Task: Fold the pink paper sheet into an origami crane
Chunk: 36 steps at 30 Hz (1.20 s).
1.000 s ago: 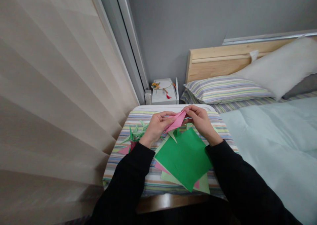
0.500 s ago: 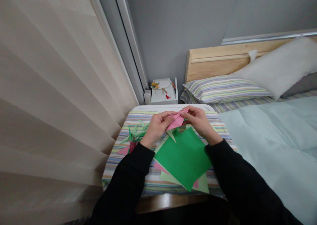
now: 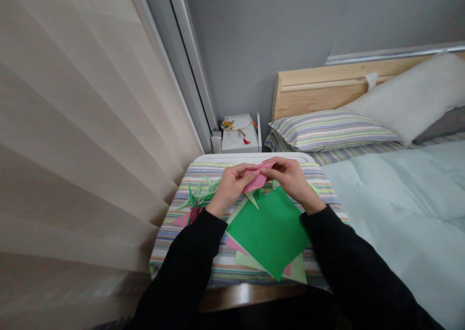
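A pink folded paper (image 3: 256, 180) is held up between my two hands, over the far part of a small table. My left hand (image 3: 232, 183) pinches its left side, thumb on the near face. On the right side, my right hand (image 3: 287, 176) grips the paper with thumb and fingers closed near its upper edge. Below the hands lies a green square sheet (image 3: 271, 233), on top of light green and pink sheets. Several folded green paper pieces (image 3: 199, 194) sit left of my left hand, beside a dark pink one (image 3: 194, 215).
A striped cloth (image 3: 170, 243) covers the table. Pleated curtain (image 3: 90, 150) hangs close on the left, and a bed with a pale blue cover (image 3: 392, 199) is on the right. Beyond the table stands a white nightstand (image 3: 236, 143) with a round fan (image 3: 238, 123) on it.
My right thumb and fingers have shifted slightly left along the pink paper, and its upper tip now looks more covered. My left hand has hardly moved.
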Tool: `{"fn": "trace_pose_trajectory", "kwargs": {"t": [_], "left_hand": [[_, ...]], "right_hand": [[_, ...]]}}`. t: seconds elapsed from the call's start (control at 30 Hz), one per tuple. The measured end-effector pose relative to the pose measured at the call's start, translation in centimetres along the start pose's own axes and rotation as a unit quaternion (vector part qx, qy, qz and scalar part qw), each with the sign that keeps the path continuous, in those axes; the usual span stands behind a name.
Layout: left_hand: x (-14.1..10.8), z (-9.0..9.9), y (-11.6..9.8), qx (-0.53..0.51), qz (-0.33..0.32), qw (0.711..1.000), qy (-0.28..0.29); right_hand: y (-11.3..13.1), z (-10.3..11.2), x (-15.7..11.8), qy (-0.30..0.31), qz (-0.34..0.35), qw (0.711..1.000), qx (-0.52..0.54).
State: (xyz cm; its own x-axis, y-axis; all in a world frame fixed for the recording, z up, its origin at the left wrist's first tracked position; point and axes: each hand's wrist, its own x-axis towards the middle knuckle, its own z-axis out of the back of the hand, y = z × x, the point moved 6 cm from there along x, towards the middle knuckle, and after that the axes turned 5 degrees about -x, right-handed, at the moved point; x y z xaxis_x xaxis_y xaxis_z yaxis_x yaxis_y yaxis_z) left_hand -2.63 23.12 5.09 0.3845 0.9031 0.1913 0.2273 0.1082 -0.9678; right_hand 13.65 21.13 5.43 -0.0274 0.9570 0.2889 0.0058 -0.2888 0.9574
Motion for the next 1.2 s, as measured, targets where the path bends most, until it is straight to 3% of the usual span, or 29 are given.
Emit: {"fn": "trace_pose_trajectory", "kwargs": {"t": [0.33,0.57,0.77,1.07,1.2], "left_hand": [[-0.2,-0.6,0.8,-0.030,0.066,0.997,0.040],[-0.1,-0.1,0.1,-0.018,0.024,1.000,-0.008],[0.2,1.4,-0.3,-0.023,-0.042,0.994,-0.093],[-0.2,0.2,-0.7,-0.024,-0.032,0.998,-0.051],[-0.2,0.6,-1.3,-0.024,-0.071,0.994,-0.080]], "right_hand": [[0.2,0.1,0.1,-0.020,0.024,1.000,-0.005],[0.7,-0.6,-0.1,0.019,0.025,0.999,-0.029],[0.1,-0.7,-0.1,-0.008,0.022,1.000,-0.008],[1.1,-0.4,-0.6,-0.021,0.064,0.996,-0.053],[0.9,-0.3,-0.6,-0.010,0.053,0.996,-0.068]]}}
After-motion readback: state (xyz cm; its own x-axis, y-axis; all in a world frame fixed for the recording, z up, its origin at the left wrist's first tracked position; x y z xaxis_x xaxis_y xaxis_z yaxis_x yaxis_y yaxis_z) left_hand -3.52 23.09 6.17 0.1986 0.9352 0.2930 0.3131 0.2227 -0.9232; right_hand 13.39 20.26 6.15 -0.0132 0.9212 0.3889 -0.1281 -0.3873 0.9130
